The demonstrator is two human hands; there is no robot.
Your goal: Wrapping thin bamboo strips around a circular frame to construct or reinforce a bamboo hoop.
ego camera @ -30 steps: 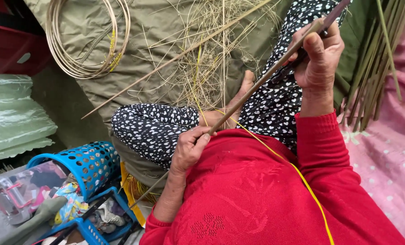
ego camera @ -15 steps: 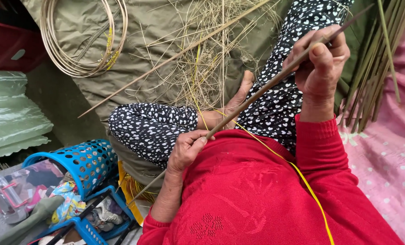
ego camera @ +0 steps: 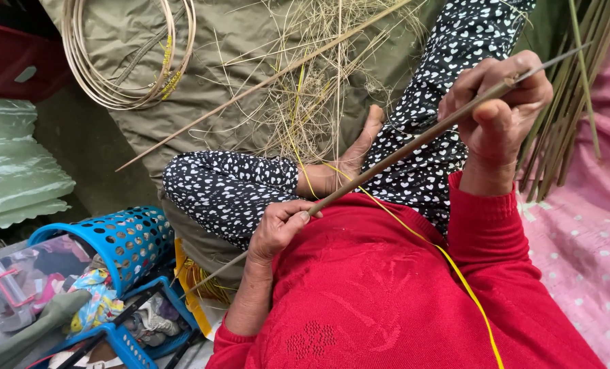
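Note:
A long thin brown cane stick [ego camera: 400, 152] runs diagonally from lower left to upper right across my lap. My left hand [ego camera: 278, 229] grips its lower part near my red sweater. Higher up, at the right, my right hand [ego camera: 500, 113] is closed around the stick, with a thin blade-like tip [ego camera: 558, 58] sticking out past the fingers. A yellow strand [ego camera: 414, 229] trails from the floor over my sweater. I sit cross-legged in black trousers with white hearts [ego camera: 230, 191], one bare foot [ego camera: 359, 147] showing.
Dry straw shavings [ego camera: 312, 82] and a long stick lie on an olive cloth [ego camera: 243, 41]. A coil of cane [ego camera: 124, 58] sits top left. A blue perforated basket [ego camera: 120, 236] with clutter is at lower left. Green stalks [ego camera: 568, 123] lean at right by pink fabric [ego camera: 592, 260].
My right hand has slid a little lower and nearer along the stick. My left hand keeps its grip in about the same place.

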